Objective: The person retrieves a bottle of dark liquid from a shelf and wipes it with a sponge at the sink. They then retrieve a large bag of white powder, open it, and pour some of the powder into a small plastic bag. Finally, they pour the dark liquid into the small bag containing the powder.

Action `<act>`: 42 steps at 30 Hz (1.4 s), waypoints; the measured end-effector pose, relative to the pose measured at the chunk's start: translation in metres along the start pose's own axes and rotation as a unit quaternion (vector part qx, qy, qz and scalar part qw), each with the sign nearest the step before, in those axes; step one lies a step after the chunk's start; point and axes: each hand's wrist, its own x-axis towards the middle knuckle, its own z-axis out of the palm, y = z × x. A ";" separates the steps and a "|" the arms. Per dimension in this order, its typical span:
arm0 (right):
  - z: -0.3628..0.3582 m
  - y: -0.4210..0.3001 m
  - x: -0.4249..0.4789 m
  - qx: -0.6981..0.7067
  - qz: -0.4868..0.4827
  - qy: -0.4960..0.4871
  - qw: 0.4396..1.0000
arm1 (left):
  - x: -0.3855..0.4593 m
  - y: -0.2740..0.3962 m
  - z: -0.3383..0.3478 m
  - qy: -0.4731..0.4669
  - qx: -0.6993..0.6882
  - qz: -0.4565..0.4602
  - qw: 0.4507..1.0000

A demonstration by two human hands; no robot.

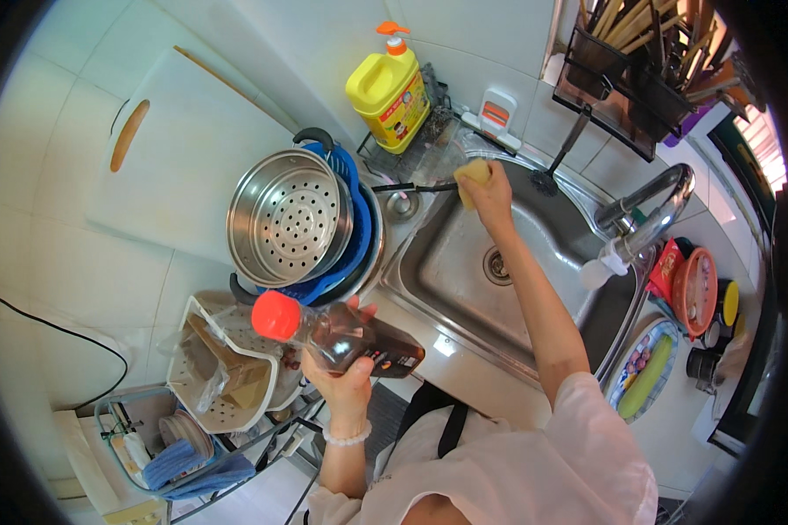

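Note:
My left hand (345, 384) grips a clear plastic bottle (361, 341) of dark liquid with a red cap, tilted in front of my body. A yellow sponge (476, 177) is pinched in my right hand (492, 197), above the back left rim of the stainless steel sink (459, 289). A black rod-like strip (394, 188) reaches leftward from the sponge; whether my fingers hold it too I cannot tell. Left of the sink, a steel steamer pot (289, 216) with a perforated bottom leans in a blue plastic basin (361, 243).
The chrome faucet (650, 223) arches over the sink's right side. Behind stand a yellow detergent jug (391, 98) and a hanging black-handled brush (565, 147). A plate (666, 387) with a green gourd lies right. A white plastic bin (203, 394) and a white cutting board (190, 151) are left.

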 end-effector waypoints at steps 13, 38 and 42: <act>0.071 0.079 0.064 -0.057 -0.052 0.009 0.997 | -0.001 -0.019 -0.009 0.072 0.048 -0.014 0.996; 0.078 0.011 0.034 -0.445 -0.114 -0.274 0.845 | 0.006 -0.025 0.007 0.035 0.056 -0.029 0.997; 0.068 0.035 0.025 -0.372 -0.218 -0.188 0.882 | 0.003 -0.023 0.008 0.024 0.058 -0.025 0.998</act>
